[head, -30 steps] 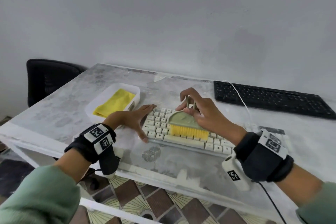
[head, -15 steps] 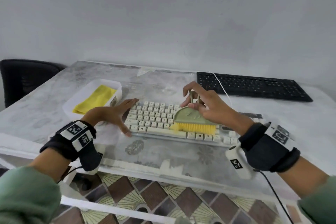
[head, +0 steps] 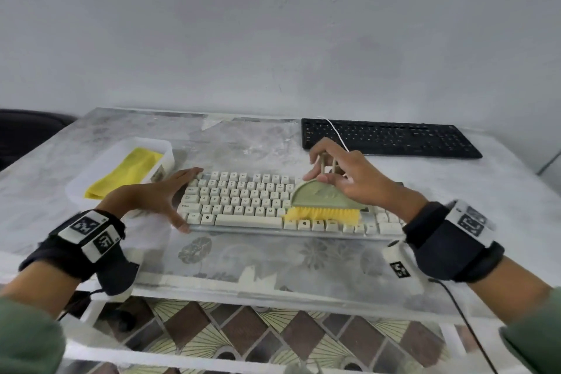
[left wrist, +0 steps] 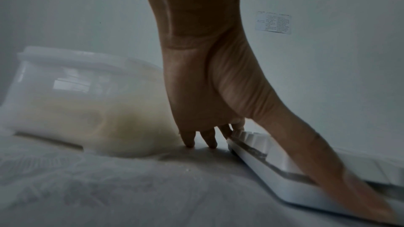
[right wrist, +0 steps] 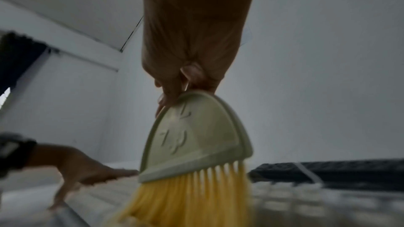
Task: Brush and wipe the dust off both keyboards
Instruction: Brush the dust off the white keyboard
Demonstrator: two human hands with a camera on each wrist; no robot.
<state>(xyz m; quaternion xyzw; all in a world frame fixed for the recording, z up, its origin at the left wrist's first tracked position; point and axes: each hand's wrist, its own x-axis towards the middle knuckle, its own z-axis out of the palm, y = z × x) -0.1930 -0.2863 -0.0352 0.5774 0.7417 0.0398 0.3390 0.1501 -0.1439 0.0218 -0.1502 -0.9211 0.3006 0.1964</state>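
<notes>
Brushing entry, item by item. White keyboard: lies on the counter near its front edge. Brush, sage-green head with yellow bristles: stands on the keys right of centre, bristles splayed toward the bottom row. Right hand: grip closed around the brush's thin looped handle, fingers pinching it from above. Left hand: grip open, fingers straight, thumb along the keyboard's front left corner, fingertips on the counter just beside it, bracing. Black keyboard: lies at the back right of the counter, well apart, a white cable crossing it. Yellow cloth: folded in a white plastic tub to the left.

Risks, as judged: the narrow handle could twist in the pinch, skewing the stroke; hard pressure may catch keycaps; swept dust may land on the counter.

Writing: key legends too small to read; raised marks on the brush head illegible; printed paper on the wall unreadable.
</notes>
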